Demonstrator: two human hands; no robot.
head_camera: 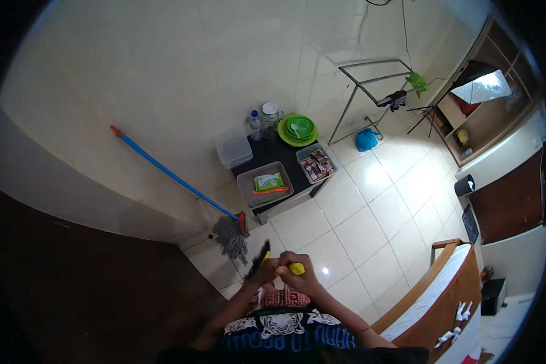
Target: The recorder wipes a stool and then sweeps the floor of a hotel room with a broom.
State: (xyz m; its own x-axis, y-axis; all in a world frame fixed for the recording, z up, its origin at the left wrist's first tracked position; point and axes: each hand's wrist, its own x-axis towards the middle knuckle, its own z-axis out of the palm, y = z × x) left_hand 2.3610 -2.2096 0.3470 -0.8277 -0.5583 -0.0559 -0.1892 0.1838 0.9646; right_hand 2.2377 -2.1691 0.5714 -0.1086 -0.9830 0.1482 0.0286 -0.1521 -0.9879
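Observation:
Both my hands are together in front of my body on a yellow-handled broom [296, 269] with dark bristles. My right hand [299, 272] is closed round the handle, whose rounded yellow end sticks out of the fist. Against it, my left hand [267, 271] also grips the broom, beside the bristles that show at its far side. Just beyond the bristles, a grey string mop [231, 239] rests head down on the tiles, its blue pole leaning on the wall.
A low black table [275, 152] bears trays, green plates, a jug and a bottle. Behind it at the right stand a metal drying rack [356, 86] and a blue bag [366, 139]. A bed [452, 291] is at lower right, a dark brown door [95, 282] at left.

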